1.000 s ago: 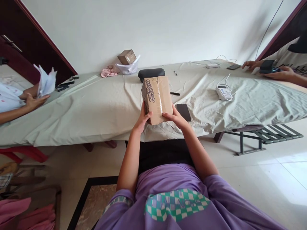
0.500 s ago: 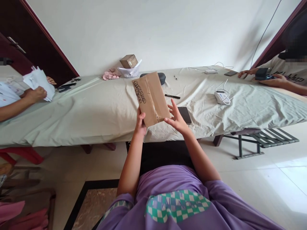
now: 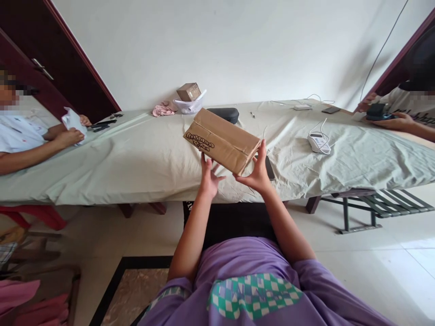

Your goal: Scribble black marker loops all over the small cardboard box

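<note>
A brown cardboard box (image 3: pixel 224 138) is held up in front of me, tilted, with a taped seam along its top and dark looped pen marks on its near side. My right hand (image 3: pixel 257 174) grips its right end, thumb at the lower corner and fingers up along the end face. Below the box's near edge is my left hand (image 3: pixel 210 181), its fingers spread apart; whether the fingertips touch the underside I cannot tell. A dark phone (image 3: pixel 270 168) lies partly hidden behind my right hand. Behind the box sits a black case (image 3: pixel 224 114).
A cloth-covered table (image 3: pixel 142 158) spans the view. On it are a small box (image 3: pixel 189 92) in a plastic basket (image 3: pixel 190 107), a pink cloth (image 3: pixel 164 109), a white device with a cable (image 3: pixel 318 142) and a pen (image 3: pixel 253 115). People sit at both ends, one holding papers (image 3: pixel 72 124).
The box has turned so its length runs sideways, its marked side facing me. My left hand has loosened from its lower left edge; my right hand has closed around its right end.
</note>
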`<act>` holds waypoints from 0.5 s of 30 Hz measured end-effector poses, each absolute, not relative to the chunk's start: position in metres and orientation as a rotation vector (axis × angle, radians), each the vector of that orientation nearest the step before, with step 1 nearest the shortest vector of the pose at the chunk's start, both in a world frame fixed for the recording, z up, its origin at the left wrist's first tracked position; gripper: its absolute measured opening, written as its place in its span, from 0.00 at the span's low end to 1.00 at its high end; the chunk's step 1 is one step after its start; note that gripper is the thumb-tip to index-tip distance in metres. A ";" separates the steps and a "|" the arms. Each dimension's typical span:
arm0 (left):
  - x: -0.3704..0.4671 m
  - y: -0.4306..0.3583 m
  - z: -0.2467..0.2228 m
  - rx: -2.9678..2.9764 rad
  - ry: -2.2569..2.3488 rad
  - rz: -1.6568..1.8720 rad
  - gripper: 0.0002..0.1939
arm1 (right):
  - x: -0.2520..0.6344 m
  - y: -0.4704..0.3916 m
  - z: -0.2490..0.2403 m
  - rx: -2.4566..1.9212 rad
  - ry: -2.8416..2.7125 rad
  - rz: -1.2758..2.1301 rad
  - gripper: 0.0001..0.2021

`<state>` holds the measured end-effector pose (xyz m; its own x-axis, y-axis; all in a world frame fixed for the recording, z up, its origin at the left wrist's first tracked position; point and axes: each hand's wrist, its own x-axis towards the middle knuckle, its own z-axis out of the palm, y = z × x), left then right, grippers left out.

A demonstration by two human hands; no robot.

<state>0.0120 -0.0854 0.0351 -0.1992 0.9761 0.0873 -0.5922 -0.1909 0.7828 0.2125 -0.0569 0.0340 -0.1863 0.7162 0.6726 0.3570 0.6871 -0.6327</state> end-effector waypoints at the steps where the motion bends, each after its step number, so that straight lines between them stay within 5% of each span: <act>1: -0.004 -0.083 0.034 0.766 0.806 1.725 0.57 | 0.223 -0.057 0.037 -0.837 -1.782 0.453 0.84; 6: -0.083 -0.081 0.030 1.440 0.883 1.761 0.69 | 0.264 -0.067 0.048 -0.791 -1.789 0.651 0.79; 15: -0.092 -0.094 0.017 1.382 0.888 1.590 0.57 | 0.266 -0.077 0.054 -0.760 -1.909 0.808 0.73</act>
<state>-0.0920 -0.0936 0.0174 -0.0508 0.9139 0.4027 -0.1359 -0.4058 0.9038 0.2659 -0.0769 0.0544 -0.4058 0.7688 0.4943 0.1801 0.5975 -0.7814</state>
